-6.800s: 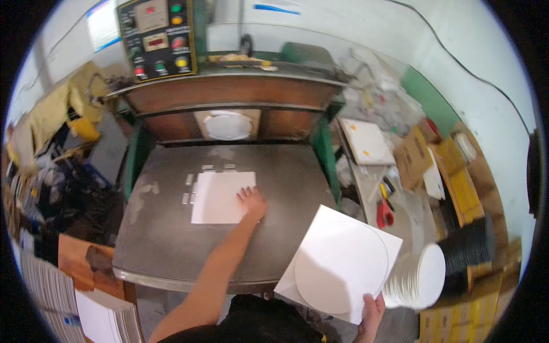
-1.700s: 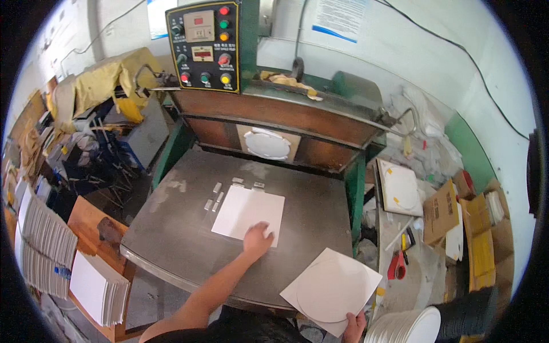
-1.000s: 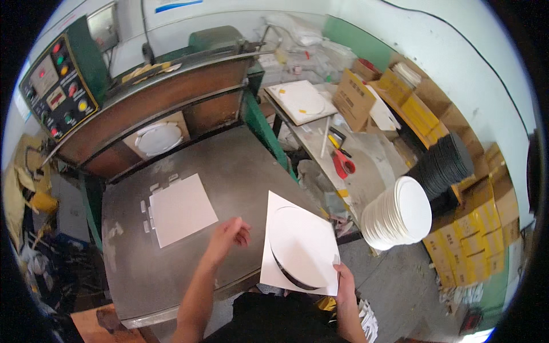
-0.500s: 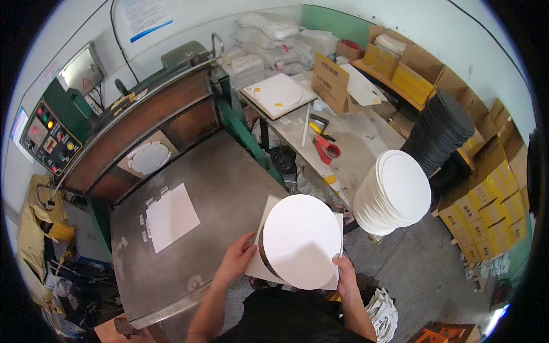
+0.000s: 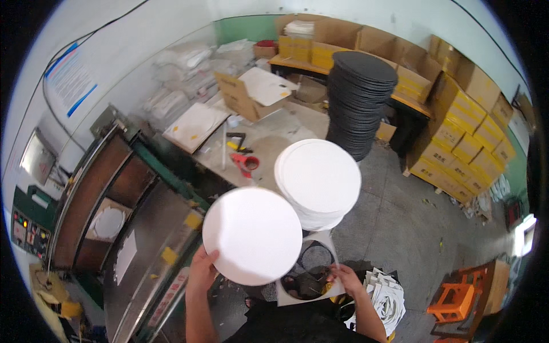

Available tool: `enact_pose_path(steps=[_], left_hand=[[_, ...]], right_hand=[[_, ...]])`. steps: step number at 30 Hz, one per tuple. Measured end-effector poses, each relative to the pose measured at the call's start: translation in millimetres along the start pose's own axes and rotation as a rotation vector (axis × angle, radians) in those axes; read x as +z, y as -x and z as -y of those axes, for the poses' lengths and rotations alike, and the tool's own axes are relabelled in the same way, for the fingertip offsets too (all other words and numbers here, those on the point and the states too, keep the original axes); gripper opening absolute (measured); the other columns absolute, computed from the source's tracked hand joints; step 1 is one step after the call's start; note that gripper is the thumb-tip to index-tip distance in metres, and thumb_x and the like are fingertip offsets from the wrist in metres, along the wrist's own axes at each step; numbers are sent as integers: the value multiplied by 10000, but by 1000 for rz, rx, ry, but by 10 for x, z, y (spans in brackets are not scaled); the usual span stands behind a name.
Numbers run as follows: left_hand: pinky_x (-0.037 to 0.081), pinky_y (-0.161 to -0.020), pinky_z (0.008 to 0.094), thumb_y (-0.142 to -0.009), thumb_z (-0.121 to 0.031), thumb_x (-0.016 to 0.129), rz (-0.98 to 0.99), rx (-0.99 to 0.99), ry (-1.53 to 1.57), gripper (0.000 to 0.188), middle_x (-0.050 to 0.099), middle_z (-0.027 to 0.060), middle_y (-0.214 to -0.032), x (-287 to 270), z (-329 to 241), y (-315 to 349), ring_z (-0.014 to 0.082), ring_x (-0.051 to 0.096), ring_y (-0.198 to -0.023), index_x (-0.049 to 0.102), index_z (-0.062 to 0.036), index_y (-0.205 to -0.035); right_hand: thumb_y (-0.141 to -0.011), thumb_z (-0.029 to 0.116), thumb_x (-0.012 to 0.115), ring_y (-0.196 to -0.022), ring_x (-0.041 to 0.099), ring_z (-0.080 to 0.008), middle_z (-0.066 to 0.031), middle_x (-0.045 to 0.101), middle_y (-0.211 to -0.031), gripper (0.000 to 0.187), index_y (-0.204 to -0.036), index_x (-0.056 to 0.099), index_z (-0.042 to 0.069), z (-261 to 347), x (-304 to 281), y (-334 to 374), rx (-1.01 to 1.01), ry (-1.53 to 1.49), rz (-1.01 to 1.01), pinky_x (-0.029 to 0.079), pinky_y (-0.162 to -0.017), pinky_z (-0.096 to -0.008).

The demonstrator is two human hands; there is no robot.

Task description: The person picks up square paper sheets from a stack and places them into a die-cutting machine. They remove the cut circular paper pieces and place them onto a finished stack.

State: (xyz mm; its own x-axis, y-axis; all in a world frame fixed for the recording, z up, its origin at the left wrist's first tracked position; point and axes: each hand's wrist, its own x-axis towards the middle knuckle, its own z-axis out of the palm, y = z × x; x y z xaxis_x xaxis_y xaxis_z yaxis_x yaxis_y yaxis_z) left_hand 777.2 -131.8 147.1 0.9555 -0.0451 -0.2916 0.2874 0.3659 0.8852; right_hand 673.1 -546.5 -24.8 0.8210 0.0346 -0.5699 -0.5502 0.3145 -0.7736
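In my left hand is a flat white disc, pinched at its lower left rim with the thumb on top. My right hand grips the edge of a pale square sheet with a large round hole through it. Disc and sheet are apart as two pieces, the disc covering part of the sheet's left side. Just beyond them rises a tall stack of white discs. Below my right hand lies a heap of white cut-out scraps.
A press with a metal bed stands at the left. The worktable bears a red tape dispenser. Behind it are a tall stack of black discs and yellow-taped cartons. An orange stool stands at the lower right.
My view has swung to the right, away from the press. The disc has come out of the square sheet: my left hand carries the disc, my right hand the holed sheet.
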Motion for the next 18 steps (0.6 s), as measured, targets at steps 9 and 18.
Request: enact_pose_path(steps=[9, 18], left_hand=[[518, -913, 436, -999, -193, 502, 297, -23, 169, 395, 570, 113, -1268, 1678, 114, -1382, 260, 602, -1108, 426, -23, -1346], [577, -831, 422, -989, -219, 517, 239, -71, -102, 404, 586, 171, -1201, 1961, 282, -1608, 285, 637, -1052, 428, 11, -1309]], right_hand=[[-924, 130, 483, -665, 648, -334, -222, 649, -810, 244, -1093, 600, -3, 8, -1737, 1203, -284, 970, -1335, 500, -603, -428], [-957, 231, 373, -1052, 600, -390, -235, 623, -1140, 387, -1196, 568, -2, -1829, -2110, 1397, 263, 1349, -1394, 490, -882, -479]])
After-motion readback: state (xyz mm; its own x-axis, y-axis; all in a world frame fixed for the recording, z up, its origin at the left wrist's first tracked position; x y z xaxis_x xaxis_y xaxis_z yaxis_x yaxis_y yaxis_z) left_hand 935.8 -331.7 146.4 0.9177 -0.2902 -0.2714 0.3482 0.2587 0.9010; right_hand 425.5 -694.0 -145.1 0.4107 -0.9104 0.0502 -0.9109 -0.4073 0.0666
